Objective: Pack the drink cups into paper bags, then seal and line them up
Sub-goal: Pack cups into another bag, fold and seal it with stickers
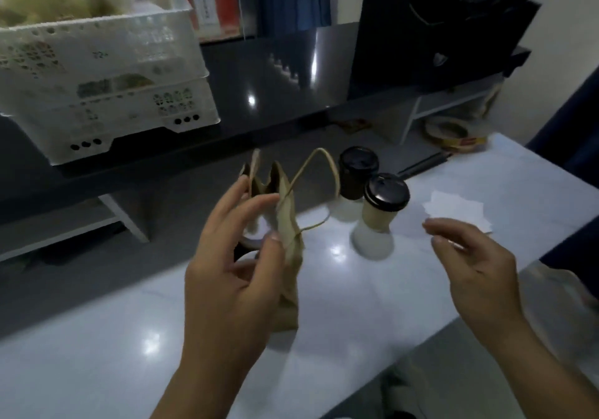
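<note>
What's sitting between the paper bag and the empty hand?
A black-lidded drink cup stands on the table between paper bag and right hand, in the head view.

Plain kraft-brown paper bag point(288, 230), handle loop point(319, 156) paler tan. Near cup point(377, 220): black lid, tan upper, frosted white lower. Far cup point(356, 175): black lid, dark body, whitish base. Table point(356, 305): glossy white w/ light glints. Far left crates point(107, 94): white, perforated w/ clusters of round holes. Right, paper slips point(453, 207): white. Far right tape roll point(453, 133): cream, yellow & red edge.
</note>
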